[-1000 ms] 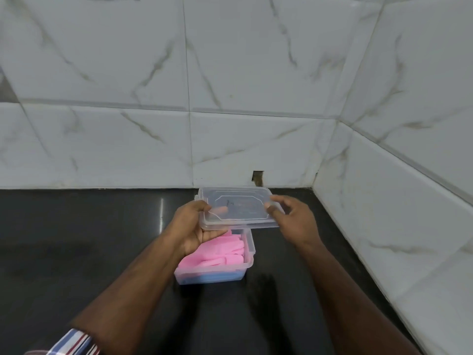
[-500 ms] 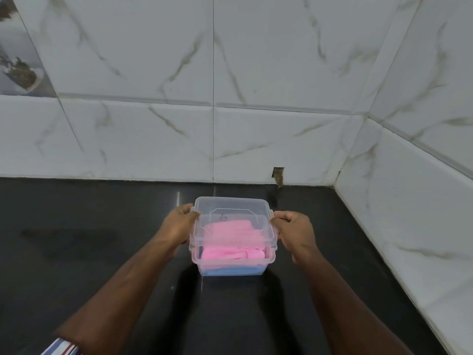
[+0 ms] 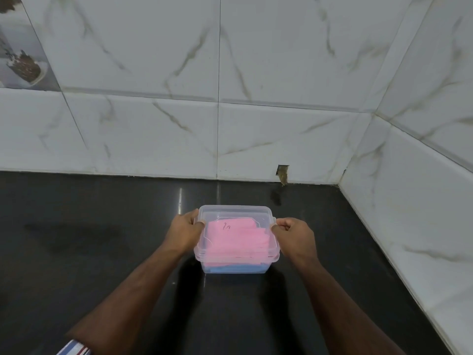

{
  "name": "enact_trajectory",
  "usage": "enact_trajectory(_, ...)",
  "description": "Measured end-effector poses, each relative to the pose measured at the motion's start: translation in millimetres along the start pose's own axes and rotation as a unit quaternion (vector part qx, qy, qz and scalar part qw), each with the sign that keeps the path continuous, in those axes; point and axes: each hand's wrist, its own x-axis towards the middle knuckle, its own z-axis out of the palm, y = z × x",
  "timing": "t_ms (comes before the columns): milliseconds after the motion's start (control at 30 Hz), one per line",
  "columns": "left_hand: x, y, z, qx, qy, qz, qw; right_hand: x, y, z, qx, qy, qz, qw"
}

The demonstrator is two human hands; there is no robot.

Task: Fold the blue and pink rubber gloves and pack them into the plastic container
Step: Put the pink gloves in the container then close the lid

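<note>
Far upper left of the frame, a decorated tile (image 3: pixel 21 60) with a dark bowl motif sits in the white marbled wall (image 3: pixel 153 73); below it the glossy black counter (image 3: pixel 89 239) spreads across the lower frame. At the bottom left edge a striped sleeve (image 3: pixel 73 348) peeks in, and the bare forearm climbs up and right to the left hand (image 3: pixel 185 233), which is clamped on the left edge of the clear lid (image 3: pixel 235 213), thumb on top, fingers (image 3: pixel 190 216) curled round the side. And there in the centre of the frame is the plastic container (image 3: pixel 236 266), standing on the counter with the lid seated over its rim. Through the clear plastic the folded pink gloves (image 3: pixel 236 239) fill the upper part, and the blue gloves (image 3: pixel 235 268) show as a band beneath them along the near wall, so both colours are packed inside. On the right side, the right hand (image 3: pixel 294 234) mirrors the left: its fingers are curled and pinching the lid's right edge at a small tab, knuckles up. Whether the lid is fully snapped down cannot be told. Above and right of the container, a small chipped notch (image 3: pixel 282 171) breaks the base of the back wall, just before the corner where the right wall (image 3: pixel 409 201) runs toward the lower right of the frame.
</note>
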Motion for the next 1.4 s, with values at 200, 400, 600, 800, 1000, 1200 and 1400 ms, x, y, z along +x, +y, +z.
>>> enact_trajectory(200, 24.1, -34.1, 9.3, 0.036, -0.001, -0.006, 0.999, 0.2, 7.4, 2.0, -0.016, 0.001, 0.001, 1.000)
enact_trajectory(400, 34.3, -42.9, 10.7, 0.069, 0.001, -0.005, 0.998, 1.9, 10.9, 5.5, -0.025, 0.010, -0.008, 1.000)
enact_trajectory(600, -0.2, 4.2, 7.2, 0.247, 0.058, 0.075, 0.964, 17.1, 1.0, 5.3, -0.099, 0.017, -0.113, 0.988)
enact_trajectory(800, 3.2, 23.1, 25.7, 0.416, -0.003, 0.181, 0.891, 25.9, -12.5, 21.9, -0.225, -0.091, -0.204, 0.948)
enact_trajectory(1000, 8.4, 14.2, 39.4, 0.418, -0.034, 0.148, 0.896, 22.7, -6.3, 39.0, -0.263, -0.107, -0.217, 0.934)
enact_trajectory(1200, 10.5, 5.7, 43.0, 0.421, -0.019, 0.151, 0.894, 23.3, -4.3, 41.9, -0.284, -0.097, -0.222, 0.927)
enact_trajectory(1400, 6.8, -3.4, 45.2, 0.425, -0.010, 0.162, 0.890, 19.7, -1.4, 43.4, -0.300, -0.094, -0.226, 0.922)
